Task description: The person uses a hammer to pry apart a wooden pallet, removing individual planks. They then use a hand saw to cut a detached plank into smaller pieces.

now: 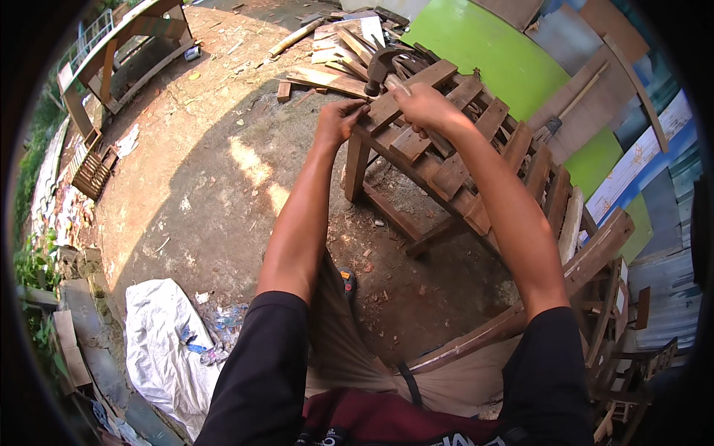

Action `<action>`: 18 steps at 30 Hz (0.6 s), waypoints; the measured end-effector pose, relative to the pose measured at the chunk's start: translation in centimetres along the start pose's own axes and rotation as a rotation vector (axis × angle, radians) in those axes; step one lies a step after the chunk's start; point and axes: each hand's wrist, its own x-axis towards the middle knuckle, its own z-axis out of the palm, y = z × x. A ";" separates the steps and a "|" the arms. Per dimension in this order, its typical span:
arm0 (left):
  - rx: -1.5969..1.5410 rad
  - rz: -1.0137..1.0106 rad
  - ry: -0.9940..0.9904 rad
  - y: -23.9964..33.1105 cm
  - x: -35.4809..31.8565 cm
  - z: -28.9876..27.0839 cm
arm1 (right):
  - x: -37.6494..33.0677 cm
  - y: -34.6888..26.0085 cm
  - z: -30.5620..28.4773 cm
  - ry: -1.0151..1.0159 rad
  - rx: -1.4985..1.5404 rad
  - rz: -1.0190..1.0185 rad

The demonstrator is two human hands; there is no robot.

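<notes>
My right hand [429,108] is wrapped round the wooden handle of a claw hammer [380,68], whose dark head is raised just above the far corner of a slatted wooden bench [452,177]. Beside that corner my left hand [340,122] is closed in a pinch, fingertips near the wood's edge. Whatever it pinches is too small to make out. The hammer head hangs close above the left fingertips. Brown slats run across the bench frame, and one leg [356,168] shows below my left hand.
Loose planks [338,59] are heaped beyond the bench. Green panels [483,44] lean at the right, near a brush [552,125]. A long timber [483,323] crosses by my legs. A white sack [160,342] lies at lower left; a wooden frame [111,63] stands far left.
</notes>
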 end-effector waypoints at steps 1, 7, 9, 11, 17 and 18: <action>0.015 -0.006 0.002 -0.4 0.1 -0.5 | -0.4 -1.1 -0.3 0.034 0.006 0.034; 0.004 -0.015 0.010 1.6 -0.6 0.1 | -1.0 -0.4 1.1 0.137 -0.003 0.011; -0.070 -0.051 0.018 1.4 -0.3 -0.3 | -2.5 -2.5 0.8 0.161 0.058 -0.036; -0.080 -0.062 0.013 1.2 -0.5 0.4 | -0.7 0.2 2.1 0.333 -0.184 -0.156; 0.019 -0.008 0.043 0.7 0.0 -0.3 | -1.0 -0.7 1.1 0.346 0.120 -0.192; 0.026 0.007 0.038 1.0 0.0 0.6 | -0.6 1.3 1.6 0.262 0.021 -0.154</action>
